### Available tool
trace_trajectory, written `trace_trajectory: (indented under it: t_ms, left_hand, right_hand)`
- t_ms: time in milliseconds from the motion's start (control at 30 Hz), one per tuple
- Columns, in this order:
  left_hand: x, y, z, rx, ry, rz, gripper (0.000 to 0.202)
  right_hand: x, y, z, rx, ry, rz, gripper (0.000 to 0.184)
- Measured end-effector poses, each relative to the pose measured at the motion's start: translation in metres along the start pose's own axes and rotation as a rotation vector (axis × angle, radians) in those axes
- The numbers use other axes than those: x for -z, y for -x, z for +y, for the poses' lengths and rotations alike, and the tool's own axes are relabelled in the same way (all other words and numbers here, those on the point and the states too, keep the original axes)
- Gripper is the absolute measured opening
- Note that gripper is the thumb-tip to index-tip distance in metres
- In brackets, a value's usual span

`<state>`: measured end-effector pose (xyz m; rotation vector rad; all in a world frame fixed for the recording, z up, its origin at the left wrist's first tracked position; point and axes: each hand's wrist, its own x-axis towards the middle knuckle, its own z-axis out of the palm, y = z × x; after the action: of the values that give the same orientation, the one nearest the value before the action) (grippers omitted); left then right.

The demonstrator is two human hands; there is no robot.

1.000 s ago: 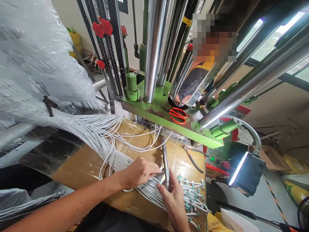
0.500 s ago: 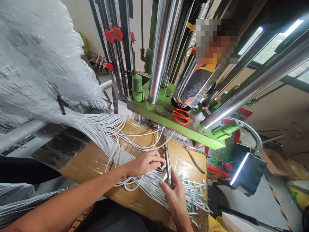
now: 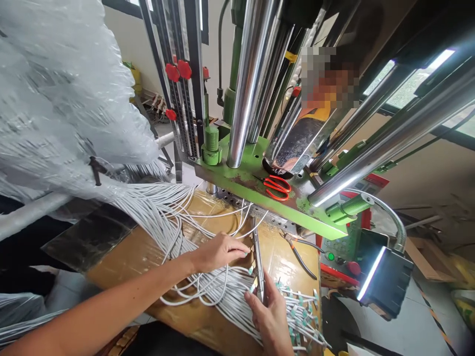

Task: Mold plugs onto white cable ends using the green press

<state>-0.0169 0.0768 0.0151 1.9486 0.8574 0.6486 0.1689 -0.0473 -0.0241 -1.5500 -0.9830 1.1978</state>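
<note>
My left hand (image 3: 218, 251) reaches across a thick bundle of white cables (image 3: 208, 287) and pinches one cable end against a long narrow metal bar (image 3: 259, 262) that lies on the brown taped tabletop (image 3: 126, 259). At the bar's near end rests my right hand (image 3: 270, 316), its fingers closed on the bar. Cable ends with small green moulded tips (image 3: 300, 309) fan out just right of that hand. The cables run back left into a clear plastic bag (image 3: 55, 99).
A green press base (image 3: 252, 185) with chrome columns (image 3: 248, 74) overhangs the tabletop's far edge; orange scissors (image 3: 277, 187) lie on it. Pliers (image 3: 297, 247) lie right of the bar. A work lamp (image 3: 384, 277) on a flexible neck stands at right. A person sits behind the press.
My left hand has moved up along the bar, away from my right hand, and loops of white cable have opened out beneath it. The view has shifted slightly.
</note>
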Motion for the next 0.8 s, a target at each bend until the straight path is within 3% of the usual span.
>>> trace_trajectory:
  t_ms: [167, 500, 667, 800]
  left_hand:
    - [-0.006, -0.006, -0.008, -0.212, -0.103, -0.103, 0.026]
    - [-0.007, -0.008, -0.009, -0.307, -0.227, -0.143, 0.033]
    - [-0.007, -0.011, -0.006, -0.194, -0.122, -0.067, 0.025]
    - [0.001, 0.008, 0.009, 0.103, -0.254, 0.196, 0.053]
  right_hand:
    - [0.002, -0.001, -0.002, -0.012, -0.048, -0.044, 0.066]
    - [0.002, 0.003, -0.015, 0.01, 0.115, -0.056, 0.065]
    - [0.0, 0.0, -0.021, -0.023, 0.106, -0.052, 0.067]
    - [-0.002, 0.0, -0.017, -0.031, 0.079, -0.009, 0.069]
